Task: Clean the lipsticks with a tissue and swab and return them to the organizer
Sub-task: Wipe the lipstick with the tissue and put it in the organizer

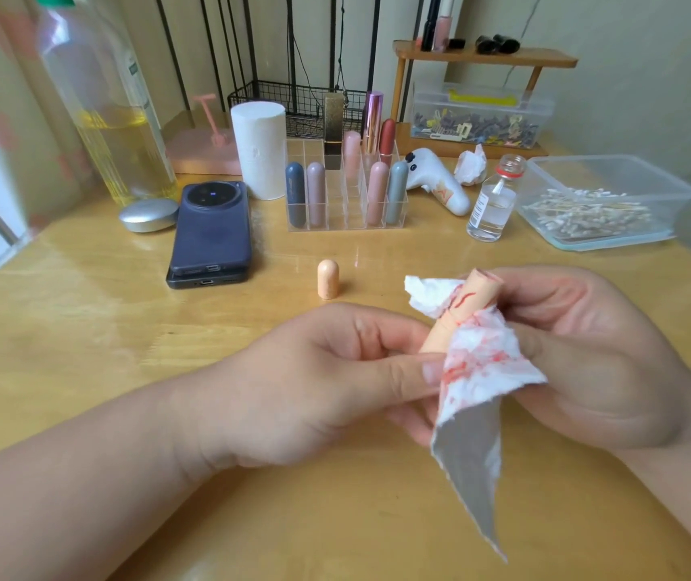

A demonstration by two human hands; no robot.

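The lipstick (482, 293) is above the front of the table (83, 329), between both hands. The left hand (314, 383) pinches its base, probably to keep it steady. The right hand (599, 354) grips the stained tissue (477, 362) around it to wipe. The cap (327, 278) stands aside, in front of the organizer (337, 211).

You cannot read any text here. The small glass bottle (490, 207), to the right of the clear organizer (348, 222), carries a white label (480, 209) with dark print, too small to read. The print on the tall bottle (117, 140), left of the organizer, is blurred.
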